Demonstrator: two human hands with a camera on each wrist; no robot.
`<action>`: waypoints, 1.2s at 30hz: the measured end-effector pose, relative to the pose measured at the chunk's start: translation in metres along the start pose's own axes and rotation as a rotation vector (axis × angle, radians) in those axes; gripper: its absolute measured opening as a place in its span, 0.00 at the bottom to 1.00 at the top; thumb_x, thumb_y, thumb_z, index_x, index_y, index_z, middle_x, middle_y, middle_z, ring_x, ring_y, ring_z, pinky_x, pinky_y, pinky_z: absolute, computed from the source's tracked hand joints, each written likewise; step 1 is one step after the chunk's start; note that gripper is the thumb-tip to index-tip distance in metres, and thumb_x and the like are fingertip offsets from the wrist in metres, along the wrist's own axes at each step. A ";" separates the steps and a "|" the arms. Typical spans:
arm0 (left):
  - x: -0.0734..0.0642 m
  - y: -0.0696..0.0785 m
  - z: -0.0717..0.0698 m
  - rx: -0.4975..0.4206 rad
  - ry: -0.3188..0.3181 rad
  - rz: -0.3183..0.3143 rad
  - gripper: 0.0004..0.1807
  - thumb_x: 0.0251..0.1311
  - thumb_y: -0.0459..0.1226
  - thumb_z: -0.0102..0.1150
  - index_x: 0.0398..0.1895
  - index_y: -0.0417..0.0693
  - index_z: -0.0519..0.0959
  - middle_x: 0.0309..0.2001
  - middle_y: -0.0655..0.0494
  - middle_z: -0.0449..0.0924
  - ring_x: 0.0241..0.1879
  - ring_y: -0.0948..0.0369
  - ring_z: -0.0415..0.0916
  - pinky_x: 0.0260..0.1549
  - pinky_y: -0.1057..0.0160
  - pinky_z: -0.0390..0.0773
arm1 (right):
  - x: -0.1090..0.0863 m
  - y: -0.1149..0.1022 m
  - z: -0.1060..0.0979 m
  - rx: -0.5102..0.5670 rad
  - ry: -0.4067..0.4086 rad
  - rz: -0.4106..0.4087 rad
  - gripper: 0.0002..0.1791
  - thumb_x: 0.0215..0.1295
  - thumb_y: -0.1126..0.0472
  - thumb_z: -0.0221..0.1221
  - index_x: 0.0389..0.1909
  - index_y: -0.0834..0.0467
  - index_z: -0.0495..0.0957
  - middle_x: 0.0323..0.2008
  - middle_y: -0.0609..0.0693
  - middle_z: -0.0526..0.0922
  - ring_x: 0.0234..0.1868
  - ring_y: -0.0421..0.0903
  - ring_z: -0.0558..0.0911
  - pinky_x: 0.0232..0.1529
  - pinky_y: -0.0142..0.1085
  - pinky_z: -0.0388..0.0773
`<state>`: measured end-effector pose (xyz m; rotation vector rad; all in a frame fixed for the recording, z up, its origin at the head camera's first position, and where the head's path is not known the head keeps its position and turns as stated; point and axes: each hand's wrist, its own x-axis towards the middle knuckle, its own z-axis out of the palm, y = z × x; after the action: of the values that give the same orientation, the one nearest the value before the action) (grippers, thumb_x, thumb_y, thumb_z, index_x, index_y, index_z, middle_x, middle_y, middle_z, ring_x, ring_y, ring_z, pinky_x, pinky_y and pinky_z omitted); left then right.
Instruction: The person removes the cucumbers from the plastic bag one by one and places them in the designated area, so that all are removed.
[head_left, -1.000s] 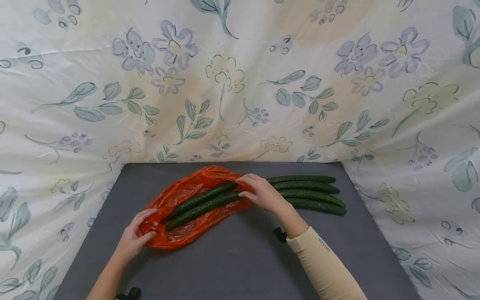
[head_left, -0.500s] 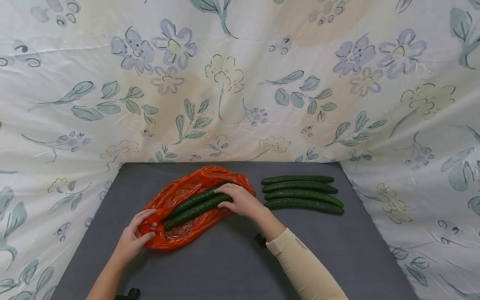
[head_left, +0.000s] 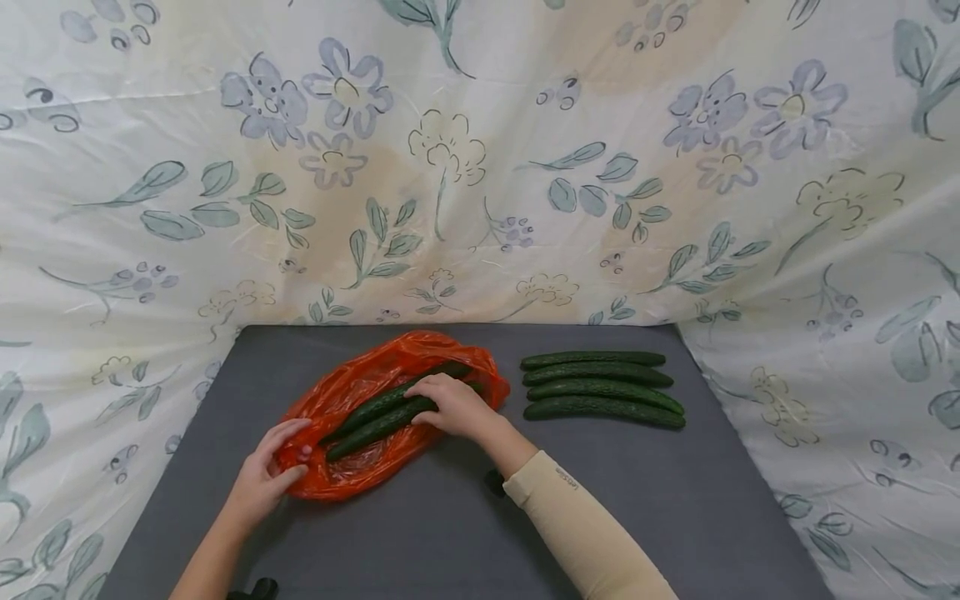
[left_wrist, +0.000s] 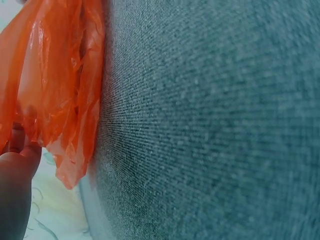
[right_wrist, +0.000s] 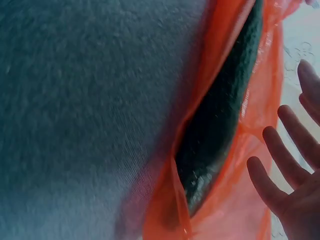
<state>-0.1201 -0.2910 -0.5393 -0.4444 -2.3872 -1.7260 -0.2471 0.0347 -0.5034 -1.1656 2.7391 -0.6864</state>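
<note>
An orange-red plastic bag (head_left: 341, 485) lies spread on the dark grey table, its opening facing up. Two long green cucumbers (head_left: 375, 431) rest side by side inside it. At the bag's near left end, my left hand (head_left: 258, 479) holds the rim; in the left wrist view, the thumb and fingertips pinch the thin plastic (left_wrist: 55, 75). My right hand (head_left: 457, 408) is over the cucumbers' right part and hides some of them. Seen from the right wrist, its fingers (right_wrist: 282, 165) are spread and hold nothing, beside a cucumber (right_wrist: 215, 125) in the bag.
Several more cucumbers (head_left: 600, 388) lie in a neat row on the table, right of the bag. A flower-patterned cloth (head_left: 480, 167) hangs behind and along both sides of the grey tabletop (head_left: 450, 533).
My right hand has moved left, from the bag's right rim to above the middle of the cucumbers inside, leaving the rim. The left hand stays at the bag's left end.
</note>
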 end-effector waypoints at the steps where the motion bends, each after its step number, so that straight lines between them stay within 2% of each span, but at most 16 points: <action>1: 0.000 0.000 0.000 -0.002 0.001 0.003 0.31 0.59 0.16 0.57 0.68 0.26 0.65 0.66 0.56 0.63 0.49 0.68 0.77 0.44 0.77 0.79 | 0.002 0.000 0.003 -0.002 -0.001 0.005 0.25 0.68 0.48 0.64 0.65 0.46 0.77 0.65 0.47 0.76 0.68 0.47 0.74 0.65 0.45 0.74; 8: -0.004 -0.001 -0.002 -0.008 0.002 0.016 0.31 0.59 0.16 0.57 0.68 0.25 0.65 0.66 0.55 0.63 0.49 0.69 0.77 0.44 0.78 0.78 | 0.013 0.001 0.019 -0.002 -0.026 0.024 0.25 0.68 0.47 0.63 0.65 0.45 0.77 0.63 0.47 0.77 0.65 0.47 0.75 0.64 0.44 0.74; 17: -0.008 -0.004 -0.006 0.029 0.008 -0.024 0.31 0.60 0.18 0.58 0.69 0.29 0.66 0.66 0.60 0.62 0.49 0.69 0.77 0.45 0.77 0.78 | 0.024 0.006 0.031 -0.044 -0.057 0.057 0.23 0.68 0.48 0.63 0.63 0.43 0.78 0.63 0.46 0.77 0.66 0.48 0.73 0.69 0.51 0.67; 28: -0.010 -0.003 -0.009 0.011 0.004 -0.007 0.32 0.59 0.16 0.57 0.68 0.26 0.65 0.66 0.58 0.63 0.50 0.68 0.78 0.46 0.76 0.78 | 0.032 0.010 0.045 -0.176 -0.073 0.083 0.21 0.63 0.46 0.67 0.58 0.38 0.81 0.55 0.41 0.76 0.60 0.44 0.72 0.61 0.45 0.69; 33: -0.006 -0.003 -0.007 0.034 0.000 0.023 0.30 0.59 0.17 0.57 0.67 0.28 0.68 0.67 0.47 0.63 0.50 0.65 0.78 0.47 0.76 0.78 | 0.031 0.012 0.041 -0.197 -0.064 0.064 0.19 0.64 0.48 0.66 0.57 0.39 0.81 0.59 0.39 0.78 0.62 0.45 0.73 0.62 0.46 0.70; 36: 0.002 -0.004 -0.005 0.054 -0.008 0.064 0.27 0.59 0.17 0.57 0.64 0.28 0.71 0.66 0.38 0.62 0.49 0.63 0.77 0.48 0.76 0.78 | 0.029 0.016 0.034 -0.156 -0.055 0.046 0.19 0.66 0.50 0.65 0.58 0.42 0.81 0.60 0.40 0.79 0.63 0.46 0.74 0.63 0.48 0.70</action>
<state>-0.1239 -0.2967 -0.5402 -0.5141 -2.3916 -1.6317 -0.2697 0.0115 -0.5378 -1.1284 2.8053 -0.4351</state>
